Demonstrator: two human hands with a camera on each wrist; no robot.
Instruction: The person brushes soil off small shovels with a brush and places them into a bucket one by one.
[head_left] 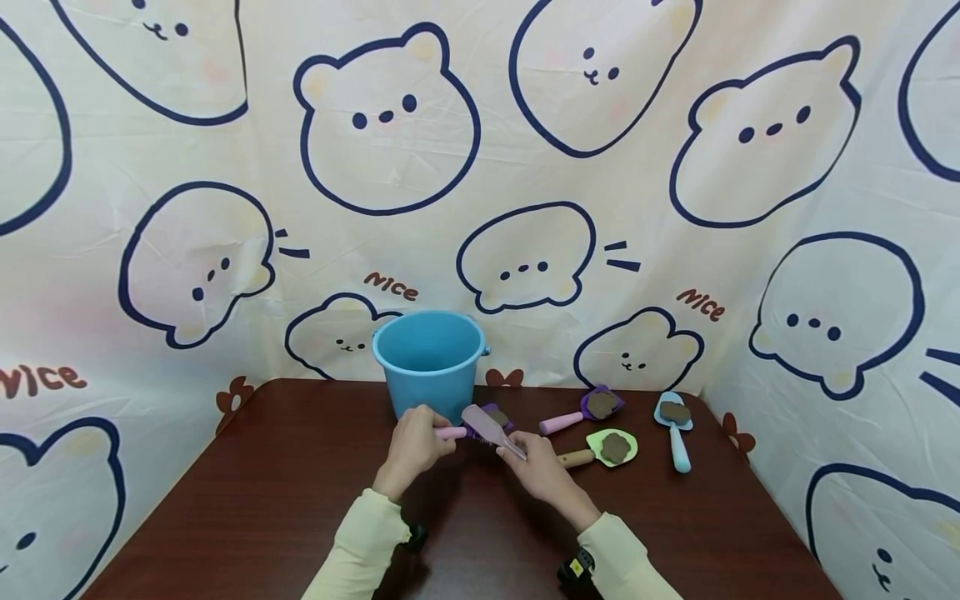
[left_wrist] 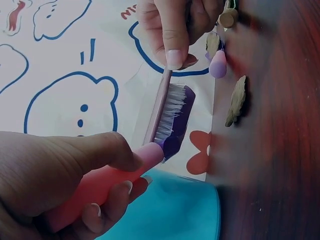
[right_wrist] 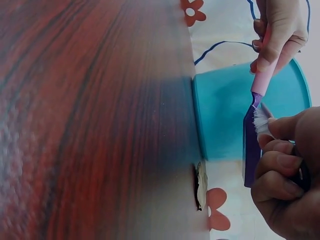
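Observation:
My left hand [head_left: 414,446] grips the pink handle [left_wrist: 125,172] of a small toy shovel, fingers and thumb wrapped round it. The shovel's purple blade [left_wrist: 182,117] points toward my right hand [head_left: 543,471]. That hand holds a pale mauve brush [head_left: 489,427] by its narrow end. White bristles [left_wrist: 172,110] lie against the blade, as the left wrist view shows. Both tools are held above the table, just in front of the blue bucket [head_left: 427,387]. A brown lump [left_wrist: 236,101] lies on the table near the shovel, apart from it.
On the dark wooden table [head_left: 247,492], to the right, lie a purple shovel with a pink handle [head_left: 561,423], a green shovel with a wooden handle [head_left: 576,457] and a light blue shovel [head_left: 680,450], each bearing a brown lump. A patterned cloth [head_left: 525,183] hangs behind the table.

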